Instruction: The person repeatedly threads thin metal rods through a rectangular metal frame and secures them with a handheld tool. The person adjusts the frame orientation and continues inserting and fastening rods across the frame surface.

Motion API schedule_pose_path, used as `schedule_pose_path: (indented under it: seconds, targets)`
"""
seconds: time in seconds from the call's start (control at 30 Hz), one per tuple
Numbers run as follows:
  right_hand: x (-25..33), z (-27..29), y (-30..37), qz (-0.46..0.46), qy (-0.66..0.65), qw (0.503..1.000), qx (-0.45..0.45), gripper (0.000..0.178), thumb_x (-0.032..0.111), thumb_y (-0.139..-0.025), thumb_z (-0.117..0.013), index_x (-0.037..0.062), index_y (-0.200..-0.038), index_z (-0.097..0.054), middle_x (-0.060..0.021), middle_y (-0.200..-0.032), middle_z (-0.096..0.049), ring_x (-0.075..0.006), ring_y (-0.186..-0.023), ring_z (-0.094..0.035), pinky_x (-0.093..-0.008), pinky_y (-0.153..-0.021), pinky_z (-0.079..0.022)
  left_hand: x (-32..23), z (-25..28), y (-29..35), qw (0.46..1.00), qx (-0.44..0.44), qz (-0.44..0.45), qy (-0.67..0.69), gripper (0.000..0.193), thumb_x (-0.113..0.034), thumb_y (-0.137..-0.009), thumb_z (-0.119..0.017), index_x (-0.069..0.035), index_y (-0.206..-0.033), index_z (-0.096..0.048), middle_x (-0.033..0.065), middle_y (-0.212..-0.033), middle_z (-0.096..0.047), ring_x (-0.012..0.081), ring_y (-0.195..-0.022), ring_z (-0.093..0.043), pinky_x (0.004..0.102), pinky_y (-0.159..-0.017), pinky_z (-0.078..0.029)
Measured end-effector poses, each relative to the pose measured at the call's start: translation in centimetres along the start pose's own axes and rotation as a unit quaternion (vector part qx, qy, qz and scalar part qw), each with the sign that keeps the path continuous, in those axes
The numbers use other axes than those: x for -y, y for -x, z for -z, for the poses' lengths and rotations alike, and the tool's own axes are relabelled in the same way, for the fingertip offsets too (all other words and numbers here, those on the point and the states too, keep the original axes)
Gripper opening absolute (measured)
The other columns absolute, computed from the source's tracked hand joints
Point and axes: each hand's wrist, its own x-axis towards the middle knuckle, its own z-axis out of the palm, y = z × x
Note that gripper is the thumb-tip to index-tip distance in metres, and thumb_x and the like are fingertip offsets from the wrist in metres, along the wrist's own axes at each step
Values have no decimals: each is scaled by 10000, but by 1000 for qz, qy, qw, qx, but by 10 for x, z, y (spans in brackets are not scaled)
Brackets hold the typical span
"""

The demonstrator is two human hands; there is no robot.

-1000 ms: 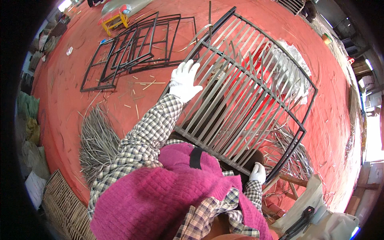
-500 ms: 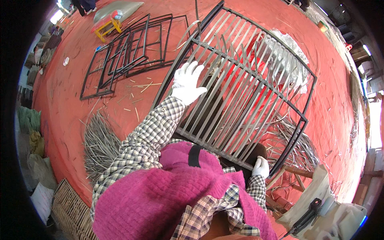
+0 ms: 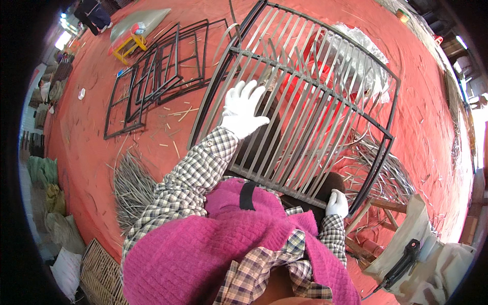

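A large dark metal frame (image 3: 391,137) with many pale slats across it leans tilted over my lap. My left hand (image 3: 243,108), in a white glove, lies flat on the slats near the frame's left side, fingers spread. Down at the frame's lower right corner, my right hand (image 3: 337,204), also white-gloved, closes around the bottom bar. My sleeves are checked and I wear a pink knitted vest.
Several bare dark metal frames (image 3: 152,76) lie stacked on the red floor at the upper left, near a small yellow stool (image 3: 129,46). A bundle of grey cane strips (image 3: 133,185) lies at my left, loose strips (image 3: 386,173) at my right. A woven panel (image 3: 101,274) sits lower left.
The slatted frame has tipped up and shifted closer to me. My left hand stayed on the slats; my right hand kept its grip on the bottom bar.
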Motion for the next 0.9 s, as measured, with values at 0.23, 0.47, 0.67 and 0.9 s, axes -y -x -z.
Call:
schedule_pose_path:
  seconds: [0.23, 0.47, 0.67, 0.9]
  targets:
    - [0, 2, 1, -8, 6, 1000, 5, 192, 224, -904, -560, 112, -976, -697, -96, -960, -686, -288, -914, -649, -392, -825, -508, -7, 2, -4, 998, 39, 8, -39, 858, -420, -746, -749, -133, -1447, -346, 117, -1507, -304, 367, -1381, -253, 508, -1136, -201]
    - [5, 6, -2, -15, -1, 1000, 4, 192, 223, -896, -564, 108, -966, -700, -100, -956, -688, -289, -917, -649, -397, -824, -509, -19, 0, -2, 999, 20, -36, -16, 770, -377, -780, -726, -141, -1429, -387, 105, -1495, -332, 359, -1382, -255, 493, -1138, -205]
    - [5, 8, -1, -26, 14, 1000, -4, 182, 233, -886, -570, 142, -967, -706, -78, -946, -690, -292, -897, -643, -402, -819, -505, -18, -5, -6, 998, 40, -24, -35, 725, -313, -790, -704, -155, -1422, -386, 91, -1497, -316, 339, -1390, -243, 495, -1162, -172]
    - [6, 11, -2, -13, 4, 1000, -8, 180, 221, -884, -567, 130, -957, -703, -85, -939, -690, -291, -903, -645, -405, -821, -503, -16, -6, -4, 999, 14, -33, -7, 747, -334, -773, -725, -132, -1412, -395, 123, -1472, -339, 366, -1372, -270, 515, -1145, -193]
